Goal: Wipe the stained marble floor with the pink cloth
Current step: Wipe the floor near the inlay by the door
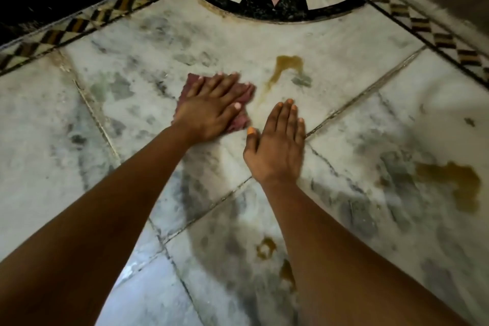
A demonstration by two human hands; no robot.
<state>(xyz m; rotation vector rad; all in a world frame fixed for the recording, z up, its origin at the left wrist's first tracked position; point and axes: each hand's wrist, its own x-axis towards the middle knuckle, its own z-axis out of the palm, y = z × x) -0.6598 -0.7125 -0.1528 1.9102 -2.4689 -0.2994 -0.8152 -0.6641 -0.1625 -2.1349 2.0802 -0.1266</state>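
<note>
Head view, looking down at a white marble floor (137, 193) with grey veining and dark grout lines.

Left hand (211, 108) lies flat, palm down, on the pink cloth (239, 120). Fingers extended and slightly spread, pressing rather than gripping; the cloth shows at the far-left corner, at the right past the fingertips, and near the thumb. Cloth sits on the floor left of centre, rumpled.

Right hand (277, 145) rests flat on bare marble just right of the cloth, fingers straight and together, thumb out to the left, holding nothing. It is close to the cloth but apart from it.

Yellow-brown stain (287, 63) with a trailing streak lies just far-right of the cloth, beyond the right hand's fingertips. Larger stain (460, 185) at the right edge. Two small stains (266, 247) near, partly behind the right forearm.

Far side: black fan-shaped inlay (275, 8) with white and pink wedges, flanked by checkered border strips (79, 24).
</note>
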